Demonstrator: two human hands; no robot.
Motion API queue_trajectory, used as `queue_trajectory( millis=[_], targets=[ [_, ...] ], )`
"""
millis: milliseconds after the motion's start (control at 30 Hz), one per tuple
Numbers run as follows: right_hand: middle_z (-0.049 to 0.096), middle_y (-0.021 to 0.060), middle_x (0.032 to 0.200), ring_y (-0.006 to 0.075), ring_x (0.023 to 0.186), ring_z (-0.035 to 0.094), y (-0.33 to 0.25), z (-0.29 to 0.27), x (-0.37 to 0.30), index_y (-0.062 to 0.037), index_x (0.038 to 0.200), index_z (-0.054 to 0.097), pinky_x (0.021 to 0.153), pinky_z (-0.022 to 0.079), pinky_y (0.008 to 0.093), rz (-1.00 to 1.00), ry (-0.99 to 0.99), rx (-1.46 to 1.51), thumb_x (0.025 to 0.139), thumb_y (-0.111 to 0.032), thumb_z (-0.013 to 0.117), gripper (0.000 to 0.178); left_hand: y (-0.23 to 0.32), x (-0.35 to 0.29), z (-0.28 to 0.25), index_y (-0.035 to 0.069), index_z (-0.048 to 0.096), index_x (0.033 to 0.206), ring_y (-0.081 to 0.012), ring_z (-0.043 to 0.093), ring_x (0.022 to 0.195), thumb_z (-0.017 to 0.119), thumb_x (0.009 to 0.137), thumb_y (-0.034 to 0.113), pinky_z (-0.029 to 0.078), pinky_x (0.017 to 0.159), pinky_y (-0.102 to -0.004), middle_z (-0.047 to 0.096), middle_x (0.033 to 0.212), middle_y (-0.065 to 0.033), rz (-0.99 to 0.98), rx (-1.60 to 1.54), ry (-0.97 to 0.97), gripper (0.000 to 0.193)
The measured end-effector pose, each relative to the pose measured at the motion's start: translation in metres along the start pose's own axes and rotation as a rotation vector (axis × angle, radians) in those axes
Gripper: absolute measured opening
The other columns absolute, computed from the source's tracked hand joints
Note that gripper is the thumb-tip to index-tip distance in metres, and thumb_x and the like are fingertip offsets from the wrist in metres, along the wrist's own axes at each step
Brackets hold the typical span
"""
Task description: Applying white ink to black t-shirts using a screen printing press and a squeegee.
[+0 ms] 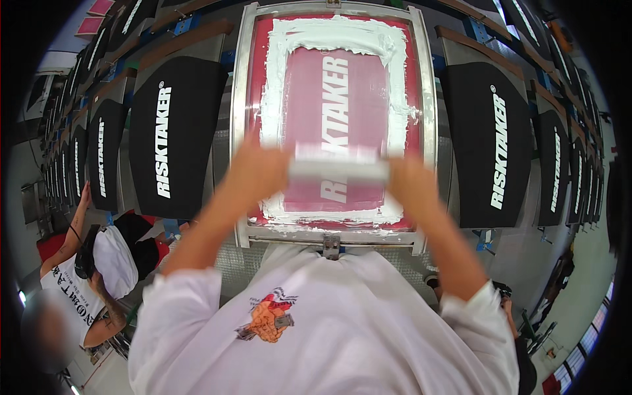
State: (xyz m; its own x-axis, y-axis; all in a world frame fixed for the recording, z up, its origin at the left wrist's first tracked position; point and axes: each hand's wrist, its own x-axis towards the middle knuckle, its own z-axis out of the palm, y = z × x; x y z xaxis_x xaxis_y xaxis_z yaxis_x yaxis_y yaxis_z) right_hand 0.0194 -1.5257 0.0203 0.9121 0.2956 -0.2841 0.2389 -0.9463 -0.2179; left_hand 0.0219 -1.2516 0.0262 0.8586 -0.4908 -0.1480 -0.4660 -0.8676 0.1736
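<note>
A silkscreen frame point(426, 99) of pale metal lies in front of me, with pink mesh point(301, 99) stretched inside it. White lettering shows through the mesh, running lengthwise. Thick white ink point(332, 29) is smeared in a band around the printing area, heaviest along the far end. My left hand point(260, 168) and my right hand point(411, 181) are closed on the two ends of a squeegee point(339, 170). It lies crosswise over the nearer half of the mesh. Hands and squeegee are blurred by motion, and the squeegee's blade edge cannot be made out.
Black fabric panels with white lettering lie on boards to the left point(174, 138) and right point(487, 145), with more beyond. A metal clamp point(331, 247) sits at the frame's near edge. Another person point(85, 276) works at the left, an arm raised toward a panel; someone else is partly visible at right.
</note>
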Motion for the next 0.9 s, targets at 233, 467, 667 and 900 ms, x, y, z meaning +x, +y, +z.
queue_trajectory(
  millis=[233,467,667,900],
  targets=[
    [0.064,0.007,0.074,0.0257,0.066,0.062,-0.004,0.051,-0.027,-0.0114,0.08,0.065,0.06,0.051,0.0363,-0.154,0.501,0.132,0.065,0.002,0.06,0.021,0.025,-0.034,0.06,0.006,0.058,0.081,-0.0252,0.059,0.068,0.058,0.062,0.002,0.04,0.091,-0.0494,0.053,0.065,-0.0078,-0.02,-0.164,0.44,0.019],
    [0.068,0.01,0.088,0.0288,0.081,0.067,0.05,-0.038,0.214,-0.0171,0.099,0.069,0.074,0.053,0.0404,-0.048,0.382,-0.137,0.071,-0.01,0.061,0.029,-0.094,0.194,0.001,0.012,0.065,0.086,-0.0301,0.066,0.081,0.061,0.07,0.011,0.035,0.094,-0.0547,0.067,0.083,-0.0114,-0.17,0.091,0.248,0.017],
    [0.065,0.0138,0.096,0.0316,0.089,0.063,0.06,-0.073,0.246,-0.0108,0.106,0.064,0.08,0.05,0.0402,-0.095,0.533,-0.084,0.06,-0.021,0.081,0.05,-0.063,0.26,-0.055,0.011,0.067,0.095,-0.03,0.066,0.093,0.066,0.071,0.015,0.037,0.097,-0.0546,0.068,0.093,-0.0134,-0.242,0.215,0.006,0.024],
    [0.068,0.0079,0.085,0.0129,0.077,0.064,0.015,-0.026,-0.015,-0.0008,0.093,0.068,0.07,0.052,0.0275,0.192,-0.375,1.139,0.086,-0.025,0.066,0.025,-0.113,0.28,-0.072,0.018,0.069,0.1,-0.0292,0.064,0.092,0.076,0.065,0.026,0.051,0.081,-0.042,0.069,0.096,-0.0092,0.029,-0.13,0.034,0.037]
  ],
)
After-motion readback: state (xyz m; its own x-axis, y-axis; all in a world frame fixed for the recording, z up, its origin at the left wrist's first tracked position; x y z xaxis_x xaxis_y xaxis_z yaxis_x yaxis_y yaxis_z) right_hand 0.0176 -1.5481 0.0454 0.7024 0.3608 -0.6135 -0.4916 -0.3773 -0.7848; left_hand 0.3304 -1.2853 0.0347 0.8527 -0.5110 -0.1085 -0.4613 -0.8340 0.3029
